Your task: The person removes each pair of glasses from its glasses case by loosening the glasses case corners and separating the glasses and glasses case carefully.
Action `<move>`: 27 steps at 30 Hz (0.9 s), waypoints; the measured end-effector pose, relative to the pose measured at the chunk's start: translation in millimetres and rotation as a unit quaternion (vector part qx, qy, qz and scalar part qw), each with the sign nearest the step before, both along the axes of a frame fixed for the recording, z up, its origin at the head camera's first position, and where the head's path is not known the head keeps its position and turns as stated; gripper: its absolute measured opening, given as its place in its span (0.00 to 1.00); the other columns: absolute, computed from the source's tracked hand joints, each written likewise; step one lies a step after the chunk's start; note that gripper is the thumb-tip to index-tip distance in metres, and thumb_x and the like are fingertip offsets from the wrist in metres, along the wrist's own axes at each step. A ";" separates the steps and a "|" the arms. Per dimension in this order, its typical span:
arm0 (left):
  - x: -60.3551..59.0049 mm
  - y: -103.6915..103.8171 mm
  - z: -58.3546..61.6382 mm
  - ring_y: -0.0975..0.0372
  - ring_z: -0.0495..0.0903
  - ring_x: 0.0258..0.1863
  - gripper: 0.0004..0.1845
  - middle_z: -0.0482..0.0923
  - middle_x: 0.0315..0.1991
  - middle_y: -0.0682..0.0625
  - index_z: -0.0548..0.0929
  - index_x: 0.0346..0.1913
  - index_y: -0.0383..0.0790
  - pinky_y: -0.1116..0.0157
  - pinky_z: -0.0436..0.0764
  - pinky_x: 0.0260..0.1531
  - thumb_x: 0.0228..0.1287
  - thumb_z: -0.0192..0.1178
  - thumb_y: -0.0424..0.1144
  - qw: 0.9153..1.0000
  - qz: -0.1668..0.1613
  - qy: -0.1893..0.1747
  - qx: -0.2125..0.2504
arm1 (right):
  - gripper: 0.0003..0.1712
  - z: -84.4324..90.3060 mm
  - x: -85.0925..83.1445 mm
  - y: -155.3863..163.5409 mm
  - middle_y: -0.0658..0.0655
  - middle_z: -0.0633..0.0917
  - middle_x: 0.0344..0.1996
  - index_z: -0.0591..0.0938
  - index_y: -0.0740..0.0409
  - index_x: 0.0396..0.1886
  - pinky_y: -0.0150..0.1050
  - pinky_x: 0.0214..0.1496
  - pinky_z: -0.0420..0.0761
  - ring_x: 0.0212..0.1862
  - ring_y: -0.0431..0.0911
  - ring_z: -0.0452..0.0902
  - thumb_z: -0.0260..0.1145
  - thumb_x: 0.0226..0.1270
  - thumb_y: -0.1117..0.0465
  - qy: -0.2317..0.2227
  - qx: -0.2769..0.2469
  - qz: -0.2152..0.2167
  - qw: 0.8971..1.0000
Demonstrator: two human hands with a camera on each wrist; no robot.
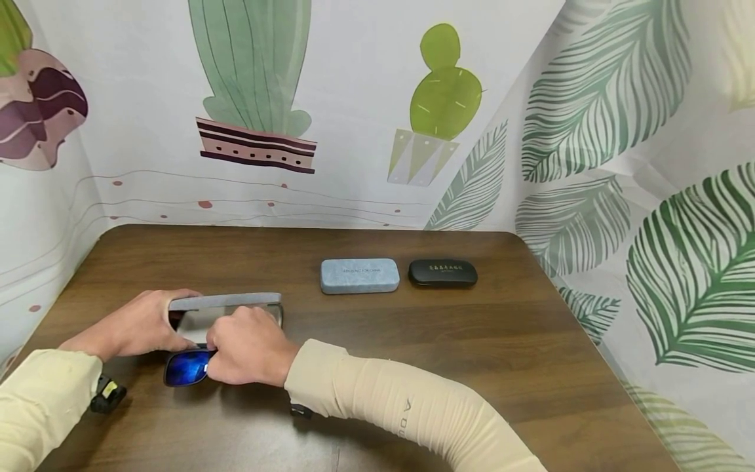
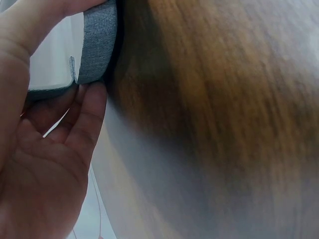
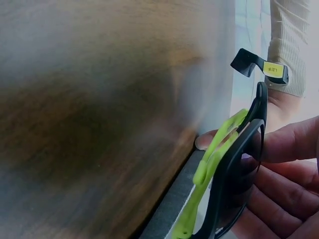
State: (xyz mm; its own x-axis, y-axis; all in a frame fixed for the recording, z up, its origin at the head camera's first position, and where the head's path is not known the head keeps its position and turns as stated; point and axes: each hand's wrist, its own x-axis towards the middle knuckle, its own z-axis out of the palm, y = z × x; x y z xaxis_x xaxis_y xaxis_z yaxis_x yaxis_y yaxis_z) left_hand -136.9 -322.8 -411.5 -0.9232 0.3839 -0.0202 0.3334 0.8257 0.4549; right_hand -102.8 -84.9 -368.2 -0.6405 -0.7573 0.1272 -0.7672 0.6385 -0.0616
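head view: left hand grips the left end of an open case lying left to right; right hand pinches sunglasses at its near side, roughly parallel. left wrist view: case end in grasp. right wrist view: green arms folded.

Left hand gripping, thumb on one side, fingers opposite. Left forearm enters from lower left. Right hand just beside it — back of hand up, thumb and fingers pinching. Right forearm slants in from lower right — both sleeved to the wrists.
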 end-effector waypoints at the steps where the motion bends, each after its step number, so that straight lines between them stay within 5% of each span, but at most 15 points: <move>1: 0.0 0.2 0.0 0.66 0.77 0.36 0.46 0.88 0.45 0.52 0.82 0.61 0.38 0.69 0.76 0.37 0.37 0.85 0.59 1.000 0.000 -0.001 0.001 | 0.16 -0.3 0.5 -0.2 0.33 0.70 0.09 0.76 0.37 0.12 0.27 0.19 0.63 0.17 0.30 0.65 0.73 0.53 0.53 0.000 0.001 -0.001 1.000; 11: 0.6 1.0 -0.5 0.64 0.77 0.35 0.45 0.87 0.44 0.53 0.82 0.60 0.40 0.69 0.74 0.35 0.36 0.86 0.56 1.000 0.006 -0.013 0.010 | 0.20 -5.3 3.9 -0.3 0.36 0.65 0.09 0.73 0.39 0.11 0.26 0.18 0.62 0.16 0.31 0.60 0.73 0.54 0.54 -0.025 -0.006 0.002 1.000; 27: 0.3 -1.3 -2.6 0.67 0.76 0.36 0.45 0.88 0.44 0.54 0.83 0.59 0.42 0.69 0.74 0.36 0.34 0.86 0.58 1.000 0.004 0.010 0.010 | 0.16 -14.3 9.2 -3.9 0.34 0.70 0.10 0.77 0.36 0.13 0.27 0.19 0.64 0.19 0.30 0.67 0.75 0.52 0.51 -0.024 0.018 -0.003 1.000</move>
